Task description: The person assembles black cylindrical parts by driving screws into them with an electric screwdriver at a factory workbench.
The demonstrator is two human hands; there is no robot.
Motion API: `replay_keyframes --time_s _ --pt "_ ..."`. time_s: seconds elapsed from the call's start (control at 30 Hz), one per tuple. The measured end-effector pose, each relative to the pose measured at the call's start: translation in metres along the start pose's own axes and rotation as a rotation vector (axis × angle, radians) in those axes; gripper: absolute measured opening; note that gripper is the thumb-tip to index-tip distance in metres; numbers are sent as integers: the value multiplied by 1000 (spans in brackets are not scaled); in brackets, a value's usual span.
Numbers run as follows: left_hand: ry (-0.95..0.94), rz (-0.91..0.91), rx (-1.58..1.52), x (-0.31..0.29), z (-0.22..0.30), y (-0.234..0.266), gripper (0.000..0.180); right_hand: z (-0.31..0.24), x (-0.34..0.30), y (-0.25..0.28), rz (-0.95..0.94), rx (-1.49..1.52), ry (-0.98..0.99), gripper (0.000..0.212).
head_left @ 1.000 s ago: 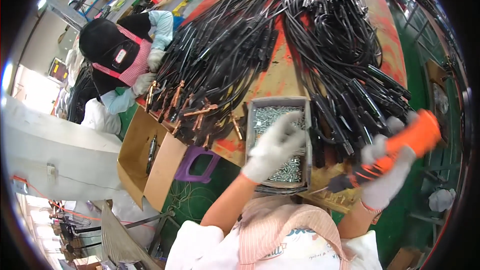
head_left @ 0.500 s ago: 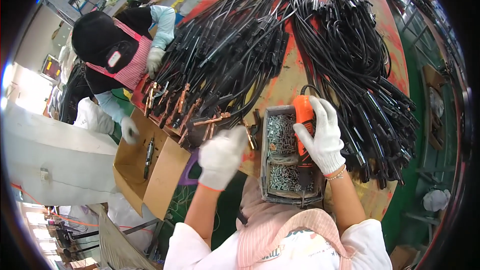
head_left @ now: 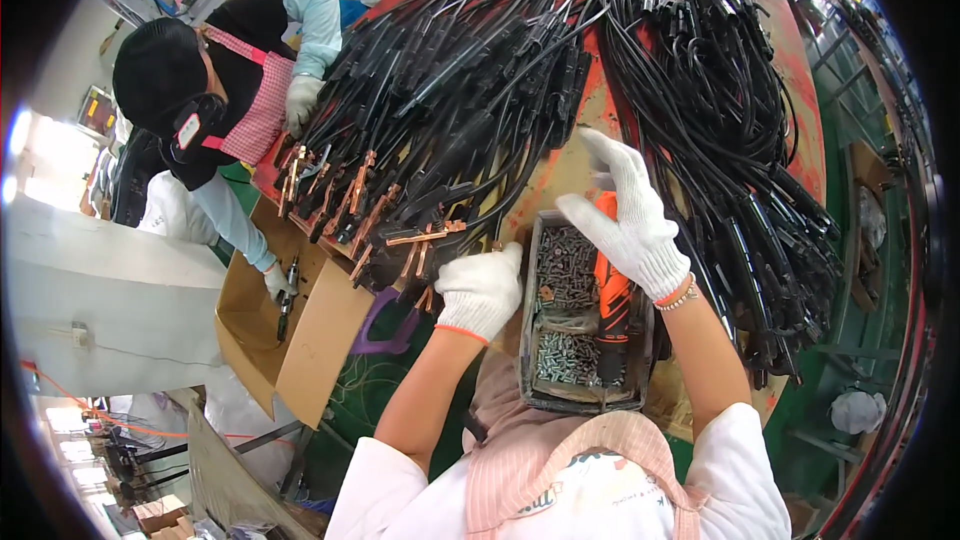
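Observation:
My left hand (head_left: 480, 290), in a white glove, is closed at the table's near edge, left of the screw tray. A small copper-coloured bit shows at its fingertips; what it grips is mostly hidden. My right hand (head_left: 632, 225), also gloved, hovers with fingers spread over the orange-and-black electric screwdriver (head_left: 612, 305), holding nothing. That screwdriver lies along the right side of the grey tray (head_left: 528, 340). Small screws (head_left: 570, 355) fill two compartments beside it. Copper clamp pieces (head_left: 425, 235) on black cable ends lie beyond my left hand.
Heaps of black cables with black handles (head_left: 690, 120) cover much of the red-and-yellow table (head_left: 545, 185). At the left a co-worker's gloved hand (head_left: 280, 282) touches a dark tool inside an open cardboard box (head_left: 325, 340). A purple strap (head_left: 375, 330) hangs beside the box.
My right hand has let go of the screwdriver and risen forward, fingers spreading. My left hand has moved right and down to the tray's left side. The co-worker's hand has reached down to the boxed tool.

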State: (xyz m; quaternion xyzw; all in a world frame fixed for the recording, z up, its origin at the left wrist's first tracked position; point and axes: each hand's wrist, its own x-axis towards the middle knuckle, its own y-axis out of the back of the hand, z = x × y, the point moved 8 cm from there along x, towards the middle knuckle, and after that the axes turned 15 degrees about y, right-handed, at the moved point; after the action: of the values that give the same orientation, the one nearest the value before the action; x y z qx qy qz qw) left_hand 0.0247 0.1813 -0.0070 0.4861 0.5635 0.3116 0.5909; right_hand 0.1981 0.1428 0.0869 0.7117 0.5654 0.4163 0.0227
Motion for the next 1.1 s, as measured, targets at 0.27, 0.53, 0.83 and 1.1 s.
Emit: replay_keyframes --time_s 0.27,0.53,0.83,1.1 --pt "-33 453 -87 -28 -52 136 18 20 -25 32 112 112 -127 65" --pt "216 552 -451 56 -139 85 33 22 -36 36 93 164 -236 66" --pt "-275 837 277 -65 -14 9 20 25 -38 33 133 198 -257 64" --pt "-138 821 283 -28 -34 -33 27 5 -43 27 141 218 -134 63"
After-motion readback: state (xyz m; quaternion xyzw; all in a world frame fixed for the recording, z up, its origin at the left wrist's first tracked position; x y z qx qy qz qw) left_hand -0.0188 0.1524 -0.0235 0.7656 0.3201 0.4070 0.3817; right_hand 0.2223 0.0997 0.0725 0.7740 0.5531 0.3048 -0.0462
